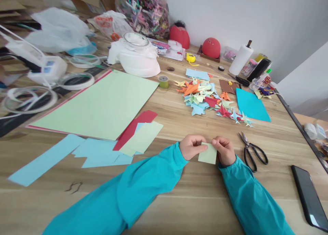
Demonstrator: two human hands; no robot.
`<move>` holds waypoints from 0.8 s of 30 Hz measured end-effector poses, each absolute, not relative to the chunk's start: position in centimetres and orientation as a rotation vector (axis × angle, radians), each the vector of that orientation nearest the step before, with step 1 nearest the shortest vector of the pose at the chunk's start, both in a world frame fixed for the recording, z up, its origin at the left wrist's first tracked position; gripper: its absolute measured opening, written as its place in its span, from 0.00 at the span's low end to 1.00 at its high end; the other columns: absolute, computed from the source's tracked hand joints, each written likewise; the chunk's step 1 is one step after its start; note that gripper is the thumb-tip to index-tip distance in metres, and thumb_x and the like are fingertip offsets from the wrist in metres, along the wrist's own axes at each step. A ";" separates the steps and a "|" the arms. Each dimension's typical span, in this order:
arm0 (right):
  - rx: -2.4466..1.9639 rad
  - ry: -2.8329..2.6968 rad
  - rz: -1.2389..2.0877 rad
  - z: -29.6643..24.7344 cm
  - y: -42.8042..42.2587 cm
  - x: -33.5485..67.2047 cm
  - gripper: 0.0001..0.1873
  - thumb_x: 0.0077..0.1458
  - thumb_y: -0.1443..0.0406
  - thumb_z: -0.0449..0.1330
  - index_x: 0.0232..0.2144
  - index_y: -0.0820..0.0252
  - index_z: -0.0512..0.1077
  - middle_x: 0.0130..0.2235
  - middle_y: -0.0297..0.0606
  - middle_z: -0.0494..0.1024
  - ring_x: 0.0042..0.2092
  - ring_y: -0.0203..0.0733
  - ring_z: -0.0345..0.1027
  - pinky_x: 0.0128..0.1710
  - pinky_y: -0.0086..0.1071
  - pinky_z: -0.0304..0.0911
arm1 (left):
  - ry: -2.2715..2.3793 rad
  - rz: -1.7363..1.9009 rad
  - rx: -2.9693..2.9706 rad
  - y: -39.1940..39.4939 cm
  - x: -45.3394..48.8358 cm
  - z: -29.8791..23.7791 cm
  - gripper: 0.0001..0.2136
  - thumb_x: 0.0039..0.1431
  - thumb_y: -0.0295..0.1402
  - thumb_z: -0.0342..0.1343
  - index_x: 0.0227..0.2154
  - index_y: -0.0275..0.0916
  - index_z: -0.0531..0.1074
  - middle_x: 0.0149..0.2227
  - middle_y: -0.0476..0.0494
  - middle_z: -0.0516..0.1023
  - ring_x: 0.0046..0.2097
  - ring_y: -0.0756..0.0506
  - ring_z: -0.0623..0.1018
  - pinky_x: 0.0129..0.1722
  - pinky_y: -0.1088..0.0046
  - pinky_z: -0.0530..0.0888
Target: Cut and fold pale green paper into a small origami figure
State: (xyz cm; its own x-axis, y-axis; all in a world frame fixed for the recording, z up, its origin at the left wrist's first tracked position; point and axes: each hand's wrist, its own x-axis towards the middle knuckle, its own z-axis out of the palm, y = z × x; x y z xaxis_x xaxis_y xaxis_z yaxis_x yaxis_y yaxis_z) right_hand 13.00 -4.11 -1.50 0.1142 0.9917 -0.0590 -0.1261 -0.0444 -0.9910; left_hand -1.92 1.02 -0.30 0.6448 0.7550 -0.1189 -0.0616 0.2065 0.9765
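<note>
While paper folds (207, 98) lie piled, left hand (191, 146) and right hand (225, 149) pinch a flat green square (208, 155); folding looks barely begun.

**No lettering I can read**

I can make out no word or number. The red print on the plastic bag (110, 23) and the blue patches on the white box (50, 67) are too blurred. The pale green square (207, 154) I pinch is plain.

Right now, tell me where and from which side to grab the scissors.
Take the scissors by their black loop handles, coming from the near side. They lie flat beside the right hand, which with the left hand pinches a green paper square; blades point away, loops face the person.
</note>
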 end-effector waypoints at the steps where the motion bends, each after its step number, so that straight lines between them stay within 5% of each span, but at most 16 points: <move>1: -1.204 -0.986 1.208 -1.6 -4.1 13.0 0.19 0.43 0.55 0.61 0.14 0.61 0.62 0.15 0.28 0.62 0.17 0.29 0.51 0.17 0.26 0.47 | 0.705 0.662 1.235 0.9 -1.8 -0.4 0.12 0.38 0.39 0.60 0.20 0.33 0.69 0.15 0.52 0.65 0.20 0.54 0.63 0.18 0.79 0.59; 10: -1.230 -1.027 1.093 -0.9 -3.9 12.4 0.09 0.43 0.60 0.63 0.26 0.60 0.72 0.21 0.31 0.71 0.20 0.31 0.58 0.18 0.26 0.53 | 0.813 1.001 1.185 1.2 -1.1 -1.4 0.11 0.37 0.39 0.62 0.22 0.35 0.74 0.19 0.48 0.72 0.21 0.52 0.69 0.19 0.77 0.65; 24: -1.221 -1.074 0.985 -1.6 -3.7 12.9 0.06 0.46 0.62 0.61 0.24 0.59 0.74 0.20 0.31 0.70 0.18 0.29 0.57 0.17 0.26 0.52 | 0.719 1.067 1.269 0.8 -1.4 -0.5 0.06 0.41 0.32 0.60 0.20 0.33 0.75 0.26 0.43 0.75 0.29 0.49 0.73 0.28 0.75 0.70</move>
